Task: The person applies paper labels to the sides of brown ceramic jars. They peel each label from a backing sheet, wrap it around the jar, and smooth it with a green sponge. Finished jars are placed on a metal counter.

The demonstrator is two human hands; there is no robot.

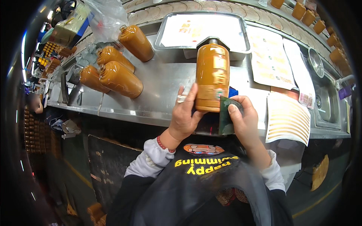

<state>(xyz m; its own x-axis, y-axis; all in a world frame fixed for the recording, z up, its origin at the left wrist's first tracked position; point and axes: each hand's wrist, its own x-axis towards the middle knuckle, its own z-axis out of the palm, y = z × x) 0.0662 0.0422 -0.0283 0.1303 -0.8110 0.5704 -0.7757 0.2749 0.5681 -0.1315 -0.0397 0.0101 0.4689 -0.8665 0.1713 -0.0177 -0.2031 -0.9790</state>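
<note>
My left hand (185, 115) grips the lower end of an orange-brown bottle (212, 75) that lies on the steel worktop (166, 86), neck pointing away from me. A ring shows on one finger. My right hand (243, 120) holds a dark green flat card (226, 116) pressed against the bottle's lower right side. A blue cloth (233, 91) peeks out beside the bottle.
Several more orange-brown bottles (120, 79) lie at the left of the worktop. A metal tray (201, 30) holds label sheets at the back. Sticker sheets (269, 60) and a sheet of gold strips (288, 118) lie right. A sink (328, 100) sits far right.
</note>
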